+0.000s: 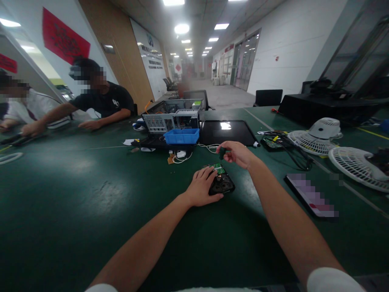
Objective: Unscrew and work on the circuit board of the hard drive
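Observation:
My left hand [200,187] lies over the left side of an opened black device [224,184], its fingers on the far part and its thumb along the near edge. A green circuit board [218,168] shows at the device's far end, with dark parts nearer me. Just above and to the right, my right hand [237,154] pinches a small dark green object [222,152], shaped like a stubby handle. Its lower end is hard to make out, and I cannot tell whether it touches the device.
Beyond my hands stand a blue bin [181,136], an open computer case [173,117] and a flat black screen [227,132]. To the right lie a phone [310,195], cables [299,156] and white fan parts [325,136]. Two people [101,97] sit at the left.

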A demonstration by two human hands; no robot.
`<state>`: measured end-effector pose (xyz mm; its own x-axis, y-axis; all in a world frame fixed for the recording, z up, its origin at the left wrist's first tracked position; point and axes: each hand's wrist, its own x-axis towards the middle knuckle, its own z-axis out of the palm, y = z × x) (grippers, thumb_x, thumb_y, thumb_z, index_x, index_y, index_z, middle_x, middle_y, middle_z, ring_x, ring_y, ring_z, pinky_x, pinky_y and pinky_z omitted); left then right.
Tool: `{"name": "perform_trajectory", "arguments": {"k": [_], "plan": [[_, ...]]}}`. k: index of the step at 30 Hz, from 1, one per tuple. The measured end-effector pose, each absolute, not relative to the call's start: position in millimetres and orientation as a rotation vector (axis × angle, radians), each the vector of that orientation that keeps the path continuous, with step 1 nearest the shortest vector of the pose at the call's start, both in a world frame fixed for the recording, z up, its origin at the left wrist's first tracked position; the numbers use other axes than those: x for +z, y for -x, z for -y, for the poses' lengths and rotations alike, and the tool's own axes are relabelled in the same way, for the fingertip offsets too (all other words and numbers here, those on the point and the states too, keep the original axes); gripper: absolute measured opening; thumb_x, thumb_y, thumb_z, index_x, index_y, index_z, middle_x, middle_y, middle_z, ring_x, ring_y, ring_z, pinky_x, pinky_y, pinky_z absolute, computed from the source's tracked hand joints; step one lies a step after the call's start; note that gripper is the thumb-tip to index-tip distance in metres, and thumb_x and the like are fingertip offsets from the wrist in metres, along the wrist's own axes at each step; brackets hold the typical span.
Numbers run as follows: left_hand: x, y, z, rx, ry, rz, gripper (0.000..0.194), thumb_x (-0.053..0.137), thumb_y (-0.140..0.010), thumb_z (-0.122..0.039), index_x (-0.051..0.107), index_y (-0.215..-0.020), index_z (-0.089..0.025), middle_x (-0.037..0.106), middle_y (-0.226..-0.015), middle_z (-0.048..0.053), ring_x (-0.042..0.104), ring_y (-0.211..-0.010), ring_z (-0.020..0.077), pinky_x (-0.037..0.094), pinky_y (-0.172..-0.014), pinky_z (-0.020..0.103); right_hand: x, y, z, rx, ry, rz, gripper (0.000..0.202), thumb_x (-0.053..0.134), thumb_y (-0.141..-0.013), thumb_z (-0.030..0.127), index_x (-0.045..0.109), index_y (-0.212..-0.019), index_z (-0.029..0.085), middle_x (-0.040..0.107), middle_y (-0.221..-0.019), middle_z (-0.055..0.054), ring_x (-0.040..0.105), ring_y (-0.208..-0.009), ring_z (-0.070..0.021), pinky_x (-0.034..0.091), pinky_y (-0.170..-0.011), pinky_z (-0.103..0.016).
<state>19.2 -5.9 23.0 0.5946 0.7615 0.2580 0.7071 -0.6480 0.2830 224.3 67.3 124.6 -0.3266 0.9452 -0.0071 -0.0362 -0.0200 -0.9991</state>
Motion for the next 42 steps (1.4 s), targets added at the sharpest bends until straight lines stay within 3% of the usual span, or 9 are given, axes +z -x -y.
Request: {"name": "perform_trajectory", "arguments": {"k": [5,13,22,25,30,34,38,42], "plan": [[23,-19,6,0.532,-2.681,-1.237,0.099,0.058,-0.081,-0.076,0.026,-0.159,-0.023,0.030,-0.161,0.015,0.023,-0.148,0.0382,0.023,-0.118,0.057,122,-226,-72,1.679,0.967,1.227,0.015,0.054,-0.088,0.024,0.065,-0.089,0.013,0.074,-0.095,-0.016,0.061,-0.060,-0.0151,0.052,-0.053,-0.026],[21,-19,5,0.537,-2.691,-1.241,0.099,0.058,-0.081,-0.076,0.026,-0.159,-0.023,0.030,-0.161,0.014,0.025,-0.147,0.0387,0.023,-0.118,0.057,122,-233,-73,1.700,0.870,1.234,0.020,0.058,-0.091,0.017,0.070,-0.106,0.015,0.070,-0.090,-0.009,0.066,-0.068,-0.0150,0.058,-0.063,-0.026],[23,-19,6,0.529,-2.677,-1.232,0.100,0.058,-0.082,-0.076,0.025,-0.159,-0.022,0.029,-0.162,0.014,0.023,-0.148,0.0386,0.021,-0.119,0.057,115,-231,-80,1.381,1.006,1.384,0.015,0.071,-0.083,0.028,0.071,-0.092,0.016,0.066,-0.074,-0.003,0.054,-0.056,-0.0096,0.039,-0.047,-0.021],[24,-19,6,0.520,-2.669,-1.230,0.100,0.058,-0.082,-0.076,0.024,-0.160,-0.022,0.028,-0.162,0.014,0.023,-0.148,0.0389,0.021,-0.119,0.057,113,-230,-83,1.260,1.068,1.389,0.013,0.070,-0.081,0.027,0.069,-0.082,0.015,0.069,-0.078,-0.005,0.052,-0.056,-0.0093,0.036,-0.045,-0.021],[25,-19,7,0.517,-2.665,-1.232,0.100,0.057,-0.082,-0.076,0.024,-0.160,-0.023,0.028,-0.162,0.014,0.023,-0.148,0.0387,0.021,-0.119,0.057,115,-228,-81,1.264,1.069,1.413,0.014,0.065,-0.082,0.028,0.070,-0.087,0.015,0.073,-0.091,-0.008,0.051,-0.056,-0.0093,0.035,-0.045,-0.022],[24,-19,6,0.532,-2.655,-1.229,0.099,0.059,-0.082,-0.075,0.025,-0.159,-0.024,0.028,-0.162,0.014,0.023,-0.148,0.0390,0.021,-0.118,0.058,119,-226,-77,1.279,1.073,1.465,0.024,0.060,-0.083,0.026,0.074,-0.099,0.016,0.070,-0.080,-0.005,0.048,-0.052,-0.0094,0.031,-0.043,-0.023],[22,-19,6,0.539,-2.665,-1.239,0.099,0.061,-0.081,-0.074,0.027,-0.159,-0.023,0.030,-0.161,0.015,0.023,-0.148,0.0386,0.021,-0.118,0.058,122,-226,-74,1.310,1.086,1.536,0.023,0.058,-0.084,0.028,0.075,-0.090,0.014,0.056,-0.057,-0.001,0.045,-0.050,-0.0106,0.029,-0.042,-0.023],[22,-19,6,0.544,-2.683,-1.244,0.098,0.059,-0.081,-0.075,0.028,-0.158,-0.022,0.031,-0.161,0.015,0.024,-0.148,0.0380,0.022,-0.118,0.058,121,-224,-72,1.367,1.101,1.561,0.019,0.059,-0.083,0.029,0.071,-0.081,0.014,0.062,-0.062,-0.003,0.046,-0.048,-0.0104,0.028,-0.040,-0.023]]}}
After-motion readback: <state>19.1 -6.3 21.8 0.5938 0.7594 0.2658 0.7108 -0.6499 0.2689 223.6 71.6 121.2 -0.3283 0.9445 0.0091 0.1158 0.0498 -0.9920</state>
